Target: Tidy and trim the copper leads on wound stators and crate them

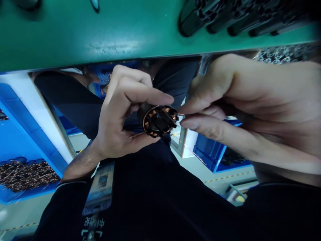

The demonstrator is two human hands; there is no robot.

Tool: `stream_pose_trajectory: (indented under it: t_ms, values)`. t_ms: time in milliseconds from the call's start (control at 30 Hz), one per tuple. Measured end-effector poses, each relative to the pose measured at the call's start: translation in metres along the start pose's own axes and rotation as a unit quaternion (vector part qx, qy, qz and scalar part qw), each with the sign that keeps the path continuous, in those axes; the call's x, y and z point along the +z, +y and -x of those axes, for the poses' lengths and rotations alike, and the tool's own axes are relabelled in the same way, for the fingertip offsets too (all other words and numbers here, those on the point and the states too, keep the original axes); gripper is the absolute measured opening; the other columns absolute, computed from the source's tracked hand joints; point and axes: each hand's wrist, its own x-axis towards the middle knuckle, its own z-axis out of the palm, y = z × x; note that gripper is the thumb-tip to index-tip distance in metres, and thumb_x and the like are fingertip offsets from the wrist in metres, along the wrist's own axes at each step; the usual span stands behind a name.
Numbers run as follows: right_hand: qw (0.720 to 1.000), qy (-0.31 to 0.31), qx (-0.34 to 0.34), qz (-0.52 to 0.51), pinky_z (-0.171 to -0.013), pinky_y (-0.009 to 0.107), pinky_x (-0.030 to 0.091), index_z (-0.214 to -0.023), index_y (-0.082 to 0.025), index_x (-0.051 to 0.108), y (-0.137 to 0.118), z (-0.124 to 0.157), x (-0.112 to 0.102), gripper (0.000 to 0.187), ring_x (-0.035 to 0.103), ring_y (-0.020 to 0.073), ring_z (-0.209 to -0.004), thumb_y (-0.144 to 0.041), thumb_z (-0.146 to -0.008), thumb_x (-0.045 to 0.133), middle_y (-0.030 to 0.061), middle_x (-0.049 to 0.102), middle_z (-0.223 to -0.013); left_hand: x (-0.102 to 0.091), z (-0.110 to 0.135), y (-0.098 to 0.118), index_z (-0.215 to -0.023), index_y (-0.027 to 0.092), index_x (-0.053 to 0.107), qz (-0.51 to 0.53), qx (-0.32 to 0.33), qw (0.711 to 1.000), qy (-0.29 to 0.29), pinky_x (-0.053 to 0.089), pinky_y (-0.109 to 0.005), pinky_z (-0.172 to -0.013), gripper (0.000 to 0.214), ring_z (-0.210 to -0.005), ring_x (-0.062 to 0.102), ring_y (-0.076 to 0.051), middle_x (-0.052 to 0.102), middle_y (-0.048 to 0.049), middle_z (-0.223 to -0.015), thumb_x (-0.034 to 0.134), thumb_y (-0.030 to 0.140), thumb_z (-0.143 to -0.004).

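Observation:
A small black motor stator (158,123) with copper windings is held in front of my body, its slotted round end turned toward me. My left hand (117,113) wraps round it, fingers over the top and thumb below. From the right, my right hand (240,110) pinches a thin copper wire (180,114) between thumb and finger at the stator's right rim. The wire's far end is hidden by the fingertips.
Along the top runs a green tabletop (100,36), with several black cylindrical parts (193,20) in a row. A blue bin (27,124) at left holds many copper-wound parts (27,174). Another blue bin (204,150) stands low right. Metal rings (278,53) lie at upper right.

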Motion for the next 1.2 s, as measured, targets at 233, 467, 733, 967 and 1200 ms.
stream_pose_trajectory:
  t_ms: [233,467,733,967,1200]
  values:
    - [0.996,-0.002,-0.059,0.063,-0.067,0.032,0.045,-0.105,-0.025,0.063,-0.001,-0.006,0.004,0.015,0.055,0.0107,-0.071,-0.022,-0.119,0.065,-0.0037,0.063,-0.086,0.002,-0.004,-0.015,-0.128,0.027,0.079,0.093,0.001,0.995,0.032,0.064,-0.029,-0.081,0.039,-0.108,0.073,-0.018,0.073,-0.0030,-0.113,0.096,0.042,-0.096]
    - [0.992,-0.010,-0.066,0.109,-0.060,0.028,0.027,-0.093,-0.022,0.056,0.003,-0.004,0.012,0.023,0.038,0.0096,-0.068,-0.010,-0.113,0.057,-0.0049,0.043,-0.075,-0.005,0.023,-0.037,-0.077,0.018,0.078,0.543,-0.363,0.592,-0.472,0.046,-0.026,-0.037,0.108,-0.034,0.051,-0.012,0.069,-0.0086,-0.059,0.018,0.104,-0.103]
    - [0.884,-0.098,0.253,-0.380,-0.045,0.026,0.024,-0.086,-0.021,0.064,0.024,0.013,0.027,0.027,0.035,0.0079,-0.053,-0.021,-0.113,0.067,-0.0059,0.046,-0.063,0.038,0.085,-0.056,-0.172,0.026,0.050,0.062,-0.247,0.963,-0.091,0.072,-0.035,-0.079,0.110,-0.102,0.082,-0.022,0.068,-0.0196,-0.163,0.104,0.060,-0.083]
    - [0.919,-0.116,0.214,-0.310,-0.049,0.026,0.029,-0.089,-0.023,0.063,0.012,0.012,0.022,0.027,0.037,0.0085,-0.057,-0.032,-0.113,0.067,-0.0044,0.048,-0.068,0.019,0.033,-0.037,-0.118,0.033,0.084,0.019,0.012,1.000,0.015,0.074,-0.030,-0.087,0.046,-0.094,0.084,-0.016,0.088,0.0023,-0.119,0.108,0.045,-0.080]
    - [0.995,-0.091,-0.016,-0.038,-0.052,0.039,0.011,-0.068,-0.023,0.053,0.009,0.003,0.006,0.040,0.021,0.0153,-0.064,-0.014,-0.106,0.062,0.0000,0.036,-0.063,0.005,0.018,-0.013,-0.134,0.018,0.085,0.226,-0.229,0.927,-0.194,0.075,-0.026,-0.079,0.039,-0.095,0.090,-0.020,0.091,-0.0066,-0.113,0.093,0.035,-0.100]
